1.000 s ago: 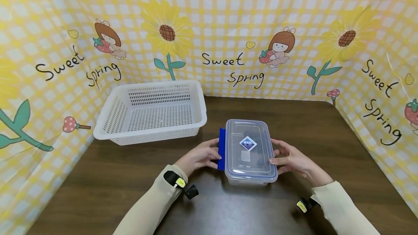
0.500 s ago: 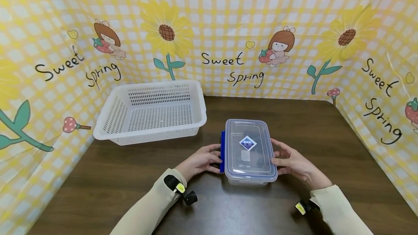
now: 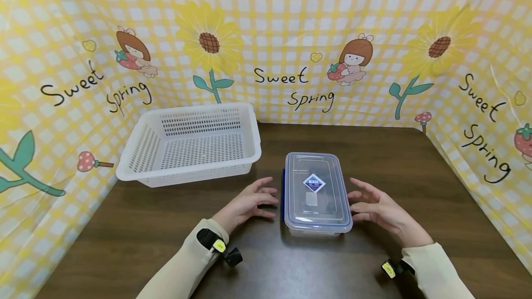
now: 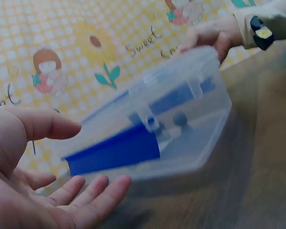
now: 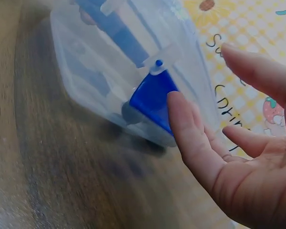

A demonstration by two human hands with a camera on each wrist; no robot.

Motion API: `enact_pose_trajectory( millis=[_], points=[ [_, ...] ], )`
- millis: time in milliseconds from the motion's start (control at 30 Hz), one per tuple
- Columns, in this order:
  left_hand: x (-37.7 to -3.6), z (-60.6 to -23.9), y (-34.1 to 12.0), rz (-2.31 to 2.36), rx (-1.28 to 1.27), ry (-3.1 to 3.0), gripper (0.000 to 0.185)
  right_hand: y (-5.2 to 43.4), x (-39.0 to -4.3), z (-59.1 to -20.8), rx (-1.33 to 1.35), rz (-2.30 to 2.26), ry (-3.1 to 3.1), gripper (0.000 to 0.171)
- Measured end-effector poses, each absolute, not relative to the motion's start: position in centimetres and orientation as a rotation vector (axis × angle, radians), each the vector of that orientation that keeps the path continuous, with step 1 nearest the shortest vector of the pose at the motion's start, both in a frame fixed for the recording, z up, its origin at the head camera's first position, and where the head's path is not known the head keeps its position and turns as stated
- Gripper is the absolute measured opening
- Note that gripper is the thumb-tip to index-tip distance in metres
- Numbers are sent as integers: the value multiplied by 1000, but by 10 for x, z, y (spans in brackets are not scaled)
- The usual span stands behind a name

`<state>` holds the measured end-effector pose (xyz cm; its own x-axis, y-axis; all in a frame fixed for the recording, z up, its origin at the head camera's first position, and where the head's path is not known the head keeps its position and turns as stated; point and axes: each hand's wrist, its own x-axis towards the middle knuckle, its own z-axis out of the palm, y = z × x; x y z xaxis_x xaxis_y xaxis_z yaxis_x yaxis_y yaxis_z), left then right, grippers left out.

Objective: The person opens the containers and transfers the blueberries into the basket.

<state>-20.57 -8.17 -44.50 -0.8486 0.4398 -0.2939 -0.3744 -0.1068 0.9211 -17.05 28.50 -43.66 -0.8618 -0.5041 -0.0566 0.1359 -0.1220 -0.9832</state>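
Note:
A clear plastic food container (image 3: 320, 211) with a lid, a white and blue diamond label and blue side latches stands on the brown table. Small dark round objects (image 4: 180, 119) show through its wall. To its left is my left hand (image 3: 247, 203), fingers spread and apart from the box. The left blue latch (image 4: 114, 151) lies folded down against the side. My right hand (image 3: 384, 211) is at the right side, fingers loosely bent, thumb close to the rim. In the right wrist view, a fingertip overlaps the right blue latch (image 5: 152, 98), which also hangs down.
A white perforated plastic basket (image 3: 199, 177) stands at the back left of the table (image 3: 374, 151). Yellow checked cloth (image 3: 274, 36) with sunflowers and lettering hangs behind and along both sides.
The left latch, sticking out at first, has been pushed down against the container. My left hand has let go and drawn away leftward; the right hand has eased slightly outward.

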Motion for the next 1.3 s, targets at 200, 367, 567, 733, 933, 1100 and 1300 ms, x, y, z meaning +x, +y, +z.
enact_pose_trajectory(
  millis=[200, 367, 567, 733, 933, 1100, 1300],
  points=[
    [-191, -430, -76, 2013, 194, 1607, 85, 283, -160, -433, -501, -2060, 1690, 69],
    [-181, -426, -69, 1968, 281, 1699, 91, 277, -154, -433, -519, -2050, 1737, 81],
    [-177, -430, -66, 1958, 302, 1761, 92, 273, -152, -433, -491, -2040, 1783, 88],
    [-176, -432, -66, 1956, 297, 1752, 85, 273, -153, -435, -502, -2040, 1742, 81],
    [-175, -431, -66, 1964, 305, 1734, 80, 274, -154, -436, -507, -2037, 1732, 77],
    [-174, -427, -66, 1946, 304, 1782, 80, 273, -153, -436, -515, -2033, 1752, 77],
    [-174, -422, -63, 1912, 301, 1847, 82, 272, -153, -433, -532, -2044, 1762, 74]
  ],
)
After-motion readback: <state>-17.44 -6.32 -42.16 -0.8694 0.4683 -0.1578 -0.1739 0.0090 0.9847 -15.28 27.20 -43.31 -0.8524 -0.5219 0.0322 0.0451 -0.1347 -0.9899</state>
